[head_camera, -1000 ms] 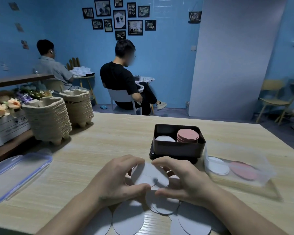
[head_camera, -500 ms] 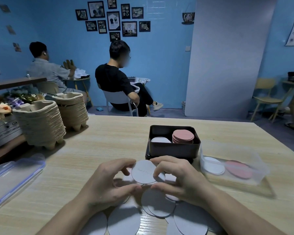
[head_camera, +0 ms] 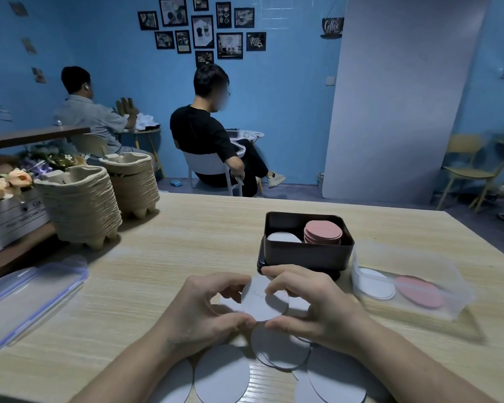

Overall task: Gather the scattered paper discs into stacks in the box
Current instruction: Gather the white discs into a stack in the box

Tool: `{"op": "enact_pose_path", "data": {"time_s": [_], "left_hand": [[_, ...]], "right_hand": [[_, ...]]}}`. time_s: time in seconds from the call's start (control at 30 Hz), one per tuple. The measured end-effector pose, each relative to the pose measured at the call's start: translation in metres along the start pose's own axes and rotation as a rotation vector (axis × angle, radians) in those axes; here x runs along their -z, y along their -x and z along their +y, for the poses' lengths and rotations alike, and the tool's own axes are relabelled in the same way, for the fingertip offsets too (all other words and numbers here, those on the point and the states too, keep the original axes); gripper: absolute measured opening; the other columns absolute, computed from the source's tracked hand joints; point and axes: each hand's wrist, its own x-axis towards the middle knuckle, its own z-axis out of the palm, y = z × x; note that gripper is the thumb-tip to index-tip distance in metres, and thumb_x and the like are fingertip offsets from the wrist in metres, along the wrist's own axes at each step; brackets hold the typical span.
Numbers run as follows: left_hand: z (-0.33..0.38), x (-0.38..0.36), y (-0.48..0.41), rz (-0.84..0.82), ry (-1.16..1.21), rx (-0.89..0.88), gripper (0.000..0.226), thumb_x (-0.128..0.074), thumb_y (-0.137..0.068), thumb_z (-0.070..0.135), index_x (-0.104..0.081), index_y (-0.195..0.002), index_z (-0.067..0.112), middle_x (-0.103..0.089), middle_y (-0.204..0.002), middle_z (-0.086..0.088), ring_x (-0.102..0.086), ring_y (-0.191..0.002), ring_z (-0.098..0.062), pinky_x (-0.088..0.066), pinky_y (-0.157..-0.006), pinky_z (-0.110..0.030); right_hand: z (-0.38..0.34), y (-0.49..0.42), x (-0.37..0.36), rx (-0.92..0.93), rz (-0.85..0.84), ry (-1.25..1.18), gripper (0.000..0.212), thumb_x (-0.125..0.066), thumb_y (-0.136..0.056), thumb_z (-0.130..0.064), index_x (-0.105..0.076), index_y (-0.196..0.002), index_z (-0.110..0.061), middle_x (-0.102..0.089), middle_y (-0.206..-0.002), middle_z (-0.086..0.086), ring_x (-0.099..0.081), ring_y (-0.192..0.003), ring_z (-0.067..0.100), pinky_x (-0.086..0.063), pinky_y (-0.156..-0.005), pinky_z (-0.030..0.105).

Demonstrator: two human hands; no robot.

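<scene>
Paper discs (head_camera: 264,301) this thin look light, floppy and slick on each other — best pinched at the rim. Just in front of the black box (head_camera: 306,255), the left hand (head_camera: 204,309) and right hand (head_camera: 314,306) each curl thumb and fingers round the edge of a few held together. More loose white discs (head_camera: 221,373) lie on the worktop (head_camera: 172,242), farther from the box. Inside it sit a pink stack (head_camera: 323,232) and a lower white stack (head_camera: 282,237). How many are held is hidden — the nearest loose ones are cut off.

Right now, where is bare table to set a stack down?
Bare light-wood tabletop spans between the stacked beige pulp trays and the black rectangular box. Crowded: loose white paper discs along the near edge.
</scene>
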Motion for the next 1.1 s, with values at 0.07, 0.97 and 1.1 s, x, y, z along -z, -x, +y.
{"op": "enact_pose_path", "data": {"time_s": [0.07, 0.97, 1.1], "left_hand": [[0.003, 0.0, -0.001, -0.01, -0.016, -0.024, 0.048, -0.09, -0.074, 0.035, -0.072, -0.119, 0.033, -0.076, -0.103, 0.013, -0.069, -0.096, -0.011, -0.06, -0.079, -0.027], [-0.004, 0.054, 0.029, -0.247, -0.369, 0.128, 0.057, -0.083, -0.07, 0.036, -0.063, -0.124, 0.042, -0.06, -0.123, 0.029, -0.059, -0.119, 0.0, -0.048, -0.103, -0.027], [-0.005, 0.052, 0.028, -0.167, -0.359, 0.101, 0.048, -0.084, -0.073, 0.034, -0.065, -0.117, 0.036, -0.069, -0.112, 0.019, -0.067, -0.108, -0.007, -0.054, -0.093, -0.037]], "right_hand": [[0.0, 0.0, 0.0, -0.011, -0.033, 0.024, 0.037, -0.079, -0.086, -0.051, -0.067, -0.109, -0.025, -0.057, -0.146, -0.006, -0.049, -0.136, -0.003, -0.04, -0.098, 0.008], [0.003, 0.004, 0.006, -0.101, -0.116, 0.088, 0.03, -0.08, -0.082, -0.053, -0.064, -0.099, -0.034, -0.056, -0.133, -0.02, -0.063, -0.116, 0.003, -0.051, -0.09, 0.024], [0.003, 0.004, 0.006, -0.121, -0.133, 0.094, 0.032, -0.079, -0.081, -0.056, -0.063, -0.1, -0.035, -0.051, -0.132, -0.031, -0.068, -0.108, 0.009, -0.054, -0.084, 0.027]]}}
